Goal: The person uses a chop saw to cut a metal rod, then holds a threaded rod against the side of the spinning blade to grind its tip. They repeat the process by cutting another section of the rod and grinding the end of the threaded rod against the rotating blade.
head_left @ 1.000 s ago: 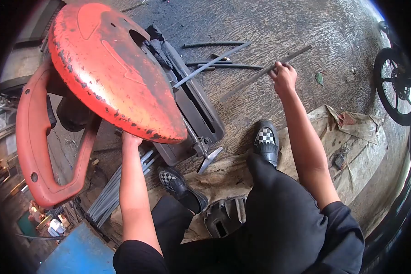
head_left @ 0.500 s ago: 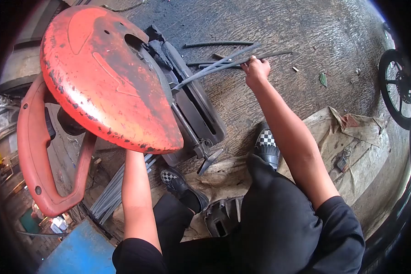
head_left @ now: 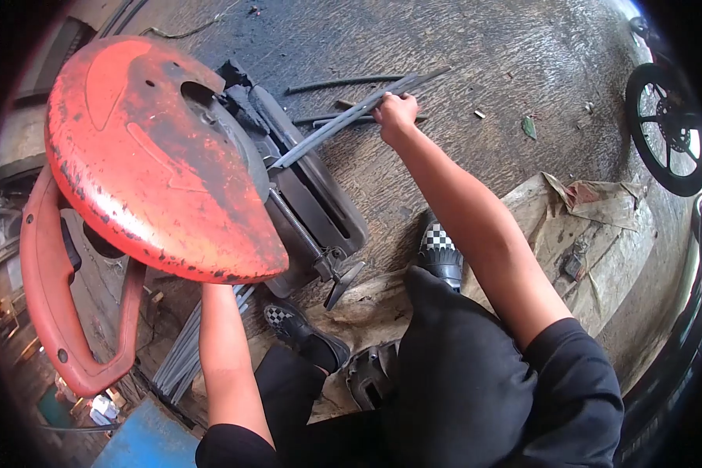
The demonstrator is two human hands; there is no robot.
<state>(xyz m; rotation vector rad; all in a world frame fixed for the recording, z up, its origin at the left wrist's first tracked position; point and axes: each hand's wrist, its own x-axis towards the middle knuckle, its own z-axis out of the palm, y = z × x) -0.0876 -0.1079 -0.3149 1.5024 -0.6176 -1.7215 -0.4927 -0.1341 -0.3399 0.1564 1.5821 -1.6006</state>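
A chop saw with a worn red blade guard (head_left: 156,164) and a red loop handle (head_left: 51,296) stands raised over its dark base (head_left: 320,203). My right hand (head_left: 395,115) is stretched out past the base and closed on long grey metal rods (head_left: 343,121) that lie across the saw's vise. My left arm (head_left: 222,351) reaches up under the red guard; the hand itself is hidden behind the guard. Several more grey rods (head_left: 181,355) lie bundled on the ground by my left arm.
Cut rod pieces (head_left: 339,80) lie on the concrete beyond the saw. My checkered shoes (head_left: 438,248) rest on a dirty cloth (head_left: 593,226). A wheel (head_left: 667,129) stands at the right edge. A blue surface (head_left: 144,441) sits at the lower left.
My right hand has carried the rods left from open floor onto the saw's vise and laid them alongside the other rod. The view has shifted slightly left.
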